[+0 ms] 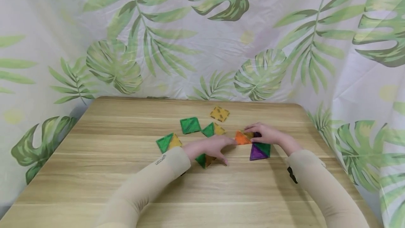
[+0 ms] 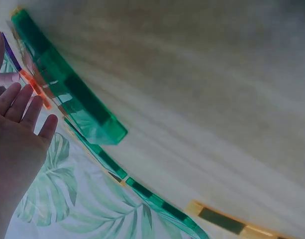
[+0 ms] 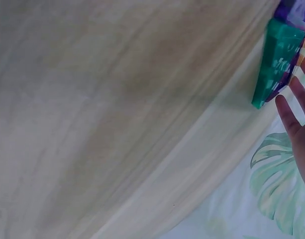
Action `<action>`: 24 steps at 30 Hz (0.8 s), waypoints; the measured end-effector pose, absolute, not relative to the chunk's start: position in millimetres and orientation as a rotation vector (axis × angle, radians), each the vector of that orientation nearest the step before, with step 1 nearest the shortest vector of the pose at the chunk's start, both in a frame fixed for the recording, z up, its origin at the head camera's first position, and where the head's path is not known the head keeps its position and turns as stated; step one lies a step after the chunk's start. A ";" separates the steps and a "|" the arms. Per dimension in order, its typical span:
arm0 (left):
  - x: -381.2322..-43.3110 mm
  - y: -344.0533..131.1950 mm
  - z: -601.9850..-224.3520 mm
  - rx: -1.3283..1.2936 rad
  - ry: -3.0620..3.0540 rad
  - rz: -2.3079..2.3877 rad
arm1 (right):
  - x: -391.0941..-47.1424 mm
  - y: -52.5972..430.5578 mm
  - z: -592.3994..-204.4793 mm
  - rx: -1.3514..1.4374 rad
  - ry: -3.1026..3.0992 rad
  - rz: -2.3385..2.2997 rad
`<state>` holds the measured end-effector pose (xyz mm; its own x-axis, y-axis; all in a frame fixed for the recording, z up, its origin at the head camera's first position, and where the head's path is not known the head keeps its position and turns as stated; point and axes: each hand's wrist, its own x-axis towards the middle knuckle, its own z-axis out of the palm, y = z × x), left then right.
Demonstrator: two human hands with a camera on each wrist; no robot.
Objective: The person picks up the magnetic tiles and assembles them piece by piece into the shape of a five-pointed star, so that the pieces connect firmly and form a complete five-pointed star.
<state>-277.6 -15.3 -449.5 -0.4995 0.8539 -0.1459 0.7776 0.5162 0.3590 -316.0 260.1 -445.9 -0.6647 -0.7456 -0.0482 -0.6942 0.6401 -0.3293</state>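
My left hand [image 1: 216, 146] is over the middle of the table, its fingers extended toward an orange triangular magnetic tile [image 1: 242, 138] and a fingertip at that tile's left edge. Partly under this hand lie a green triangle tile [image 1: 200, 160] and a brownish one. My right hand [image 1: 267, 133] rests its fingertips around a yellow-brown tile [image 1: 249, 135] and a dark purple tile [image 1: 257, 134], which it partly hides. Just below it, a green triangle [image 1: 264, 147] and a purple triangle [image 1: 257, 152] form a square. In the right wrist view, the fingers [image 3: 287, 117] look straight beside the tiles.
Farther back lie a yellow square of tiles [image 1: 219, 114] and a green square [image 1: 190, 125]. Another green triangle [image 1: 209, 130] joins a yellow one. At the left is a green-and-yellow pair [image 1: 168, 143]. A leaf-patterned cloth [image 1: 177, 45] hangs behind the wooden table [image 1: 221, 200].
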 end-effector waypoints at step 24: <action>-296.5 -5.8 -447.8 1.182 2.559 0.365 | -290.8 272.7 -452.1 -1.187 2.747 -0.498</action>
<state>-296.5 -5.8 -447.8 -0.6174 0.7701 -0.1606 0.6945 0.6294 0.3485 -290.8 272.7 -452.1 -0.6888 -0.7244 0.0304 -0.6889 0.6408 -0.3388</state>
